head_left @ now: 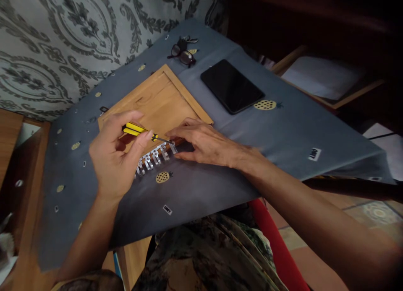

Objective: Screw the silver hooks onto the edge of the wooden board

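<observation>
A wooden board [160,96] with a raised frame lies on the blue tablecloth. Several silver metal hooks [156,157] stand in a row along its near edge. My left hand [115,152] is closed around a yellow and black screwdriver [138,131]. The screwdriver's shaft slants right and down, and its tip is at the rightmost metal hook [173,147]. My right hand [208,144] has its fingers on the board's near edge and its thumb beside that same hook, steadying it. Whether a screw sits under the tip is too small to tell.
Beyond the board lie dark-framed glasses [182,55] and keys [189,39]. A black tablet or phone [232,86] rests right of the board. A patterned curtain [78,43] borders the table's far left side. An open drawer [327,77] holding papers juts out at the right.
</observation>
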Available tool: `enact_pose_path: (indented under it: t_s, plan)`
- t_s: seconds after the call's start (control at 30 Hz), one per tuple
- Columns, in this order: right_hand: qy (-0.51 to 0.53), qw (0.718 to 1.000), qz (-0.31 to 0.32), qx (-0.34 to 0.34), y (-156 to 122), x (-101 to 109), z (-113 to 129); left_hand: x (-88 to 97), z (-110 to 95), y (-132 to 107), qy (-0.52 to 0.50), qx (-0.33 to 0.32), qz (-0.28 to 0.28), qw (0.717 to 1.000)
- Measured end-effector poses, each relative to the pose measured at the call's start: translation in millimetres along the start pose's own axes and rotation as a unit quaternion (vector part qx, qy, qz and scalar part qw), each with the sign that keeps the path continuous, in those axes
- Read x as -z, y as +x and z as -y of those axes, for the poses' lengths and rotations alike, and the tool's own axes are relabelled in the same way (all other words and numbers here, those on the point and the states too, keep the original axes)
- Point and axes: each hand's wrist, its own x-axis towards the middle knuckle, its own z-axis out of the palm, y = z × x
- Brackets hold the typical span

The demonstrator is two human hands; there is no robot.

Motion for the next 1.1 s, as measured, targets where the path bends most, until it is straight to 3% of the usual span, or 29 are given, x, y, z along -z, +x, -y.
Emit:
enact_pose_path:
  t_s: [0.27, 0.93, 1.03, 1.1]
  plan:
    - [0.001, 1.000, 0.001, -0.003, 0, 0, 0, -0.5, 4, 9, -0.018, -0.034, 0.021, 0.999]
    - [0.000, 1.000, -0.001, 0.001, 1, 1, 1, -0.1, 13, 18, -0.095, -0.008, 0.081, 0.992]
    - [-0.001, 1.000, 0.001, -0.002, 1, 1, 1, 1.2, 11, 18, -0.093, -0.003, 0.066, 0.993]
    - [-0.004, 1.000, 0.001, -0.002, 0, 0, 0, 3.7, 10, 19, -0.129, 0.003, 0.019, 0.992]
